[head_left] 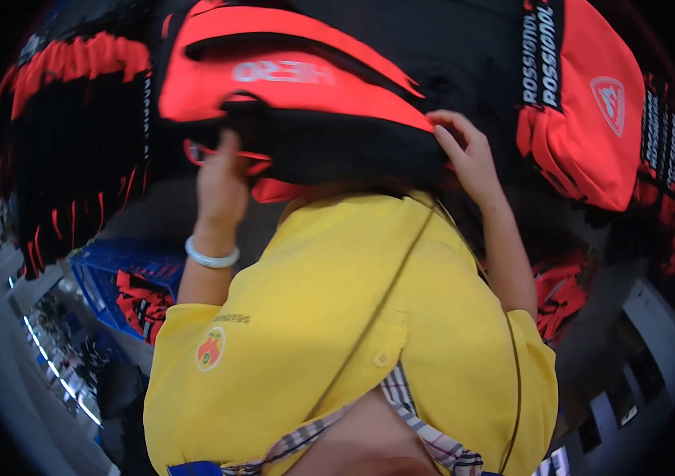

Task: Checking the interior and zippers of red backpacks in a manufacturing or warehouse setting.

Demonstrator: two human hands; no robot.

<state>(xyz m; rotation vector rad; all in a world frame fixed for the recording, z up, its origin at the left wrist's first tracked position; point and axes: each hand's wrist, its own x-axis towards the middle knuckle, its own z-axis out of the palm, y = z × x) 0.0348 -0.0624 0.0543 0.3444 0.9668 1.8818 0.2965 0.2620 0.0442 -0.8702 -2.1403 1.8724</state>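
A bright red and black bag [353, 147] lies in front of me, with white lettering upside down on its red panel and a slit-like opening across it. My right hand [468, 151] is closed on the bag's right edge, thumb and fingers pinching the seam where red meets black. At the bag's left end, my left hand [222, 186] is next to a black strap or flap [244, 115] and a thin red trim. Its fingers are partly hidden and smeared, so its grip cannot be made out. A pale bracelet [212, 254] circles the left wrist.
Black and red bags [75, 119] are stacked at the left. More red bags [591, 111] with black lettered straps [540, 55] lie at the right. Below left stands a blue crate [99, 289] with red and black pieces; other red pieces [561, 297] sit below right.
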